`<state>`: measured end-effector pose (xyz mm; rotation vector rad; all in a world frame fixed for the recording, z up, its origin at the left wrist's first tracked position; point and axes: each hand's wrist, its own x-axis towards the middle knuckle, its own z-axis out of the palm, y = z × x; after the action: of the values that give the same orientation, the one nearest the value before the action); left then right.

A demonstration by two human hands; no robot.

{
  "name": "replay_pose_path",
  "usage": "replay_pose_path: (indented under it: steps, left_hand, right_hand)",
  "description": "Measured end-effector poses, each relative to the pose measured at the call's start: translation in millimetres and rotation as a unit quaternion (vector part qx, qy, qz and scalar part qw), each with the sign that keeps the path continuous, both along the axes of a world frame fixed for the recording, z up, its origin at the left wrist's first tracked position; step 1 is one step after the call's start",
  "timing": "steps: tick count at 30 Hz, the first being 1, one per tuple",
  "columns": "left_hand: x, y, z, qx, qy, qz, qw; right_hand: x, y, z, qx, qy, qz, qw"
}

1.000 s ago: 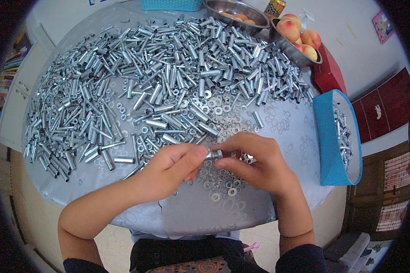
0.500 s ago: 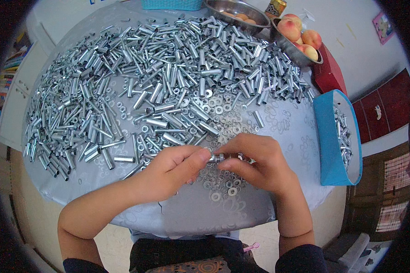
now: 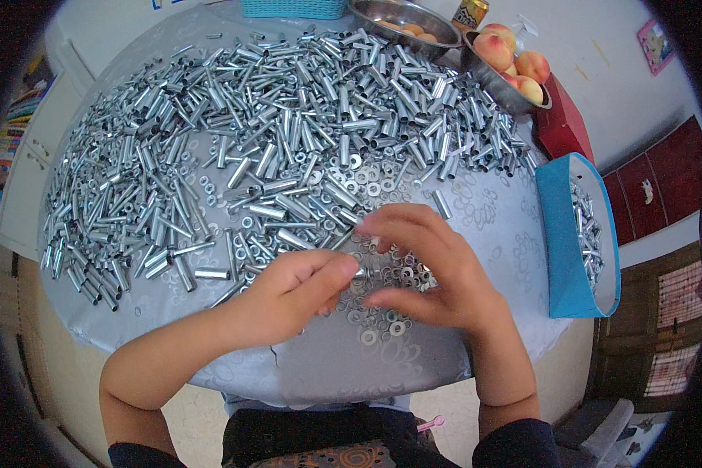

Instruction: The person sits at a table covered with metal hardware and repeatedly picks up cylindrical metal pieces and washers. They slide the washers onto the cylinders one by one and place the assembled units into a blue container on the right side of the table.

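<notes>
So, one small metal fastener is being held above the near part of the worktop, around the middle of its near edge. It's pinched by the closed fingers of the left hand, while the fingers of the right hand are spread wide around its free end, with nothing seen gripped between them. Containers: four can be counted. By the right edge, one blue bin is part-filled with metal pieces, too many to count. At the far right corner, one steel bowl is loaded with peaches, about five showing. Next to it at the far edge, another steel bowl has at least three brown eggs in it. One light blue basket is cut off at the top, so its contents can't be made out. One can and one red box are seen near the peaches. Hundreds of metal tubes and bolts are heaped from left edge to far edge, and dozens of washers are scattered under the hands.
</notes>
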<state>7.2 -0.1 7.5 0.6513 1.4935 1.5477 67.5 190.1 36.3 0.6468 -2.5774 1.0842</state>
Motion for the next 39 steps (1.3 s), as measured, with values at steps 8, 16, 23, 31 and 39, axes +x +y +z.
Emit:
replay_pose_path:
  steps: [8,16,23,31,39]
  left_hand:
    - [-2,0,-5,0.0,-0.003,0.006,1.0]
    - [-1,-1,-5,-0.005,-0.005,0.001,1.0]
    - [-1,-1,-4,-0.002,-0.006,0.003,1.0]
    - [-1,-1,-4,-0.01,0.001,-0.015,1.0]
    - [-2,-1,-2,-0.008,0.006,-0.021,1.0]
  right_hand:
    - [1,3,-3,0.043,0.005,0.015,0.999]
    - [2,6,-5,0.064,-0.02,0.024,0.997]
    - [2,8,-3,0.114,-0.043,0.026,0.992]
    - [2,-1,-1,0.005,-0.044,0.002,0.999]
    - [2,-1,0,0.019,-0.038,-0.011,0.999]
